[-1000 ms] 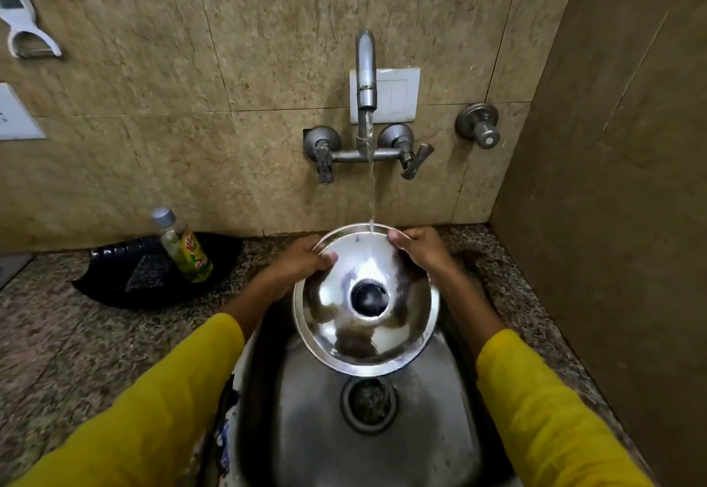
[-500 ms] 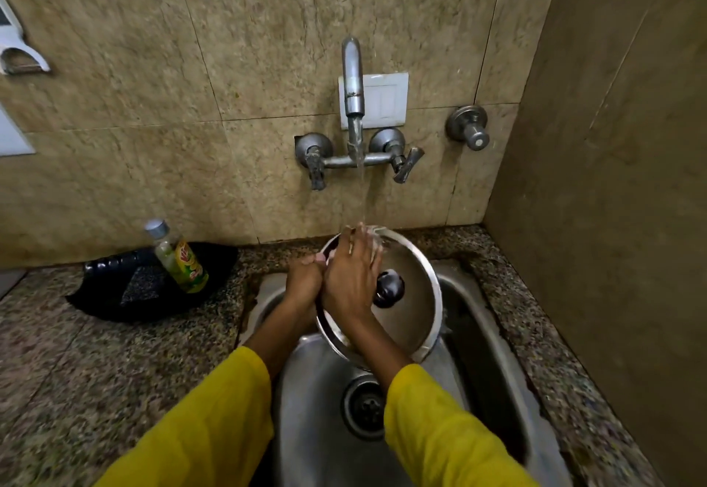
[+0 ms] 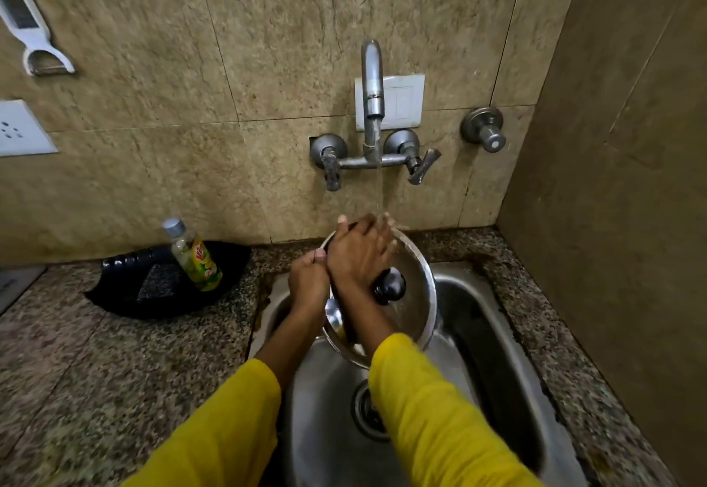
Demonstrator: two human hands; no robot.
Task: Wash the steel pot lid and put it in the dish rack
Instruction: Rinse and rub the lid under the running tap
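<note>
Tan stone tiles back a granite counter with a steel sink sunk into it, and over that basin the steel pot lid is held tilted, knob side up, its far rim right under the water stream falling from the wall tap. From the lid's black knob, the left hand sits at about nine o'clock, closed around the rim and carrying the weight. The right hand lies flat and open across the lid's top between ten and twelve o'clock, fingers spread into the falling water, rubbing the steel. The step looks like rinsing, and it would go best if the left hand turns the rim a little at a time so each sector passes under the stream while the right palm sweeps outward from the knob to the edge; the seam around the knob likely traps residue and deserves a fingertip. Wet steel is slippery, so the rim grip should stay firm and the lid low over the basin. Farther out at nine o'clock, a dish soap bottle stands in a black tray. No dish rack is in view.
</note>
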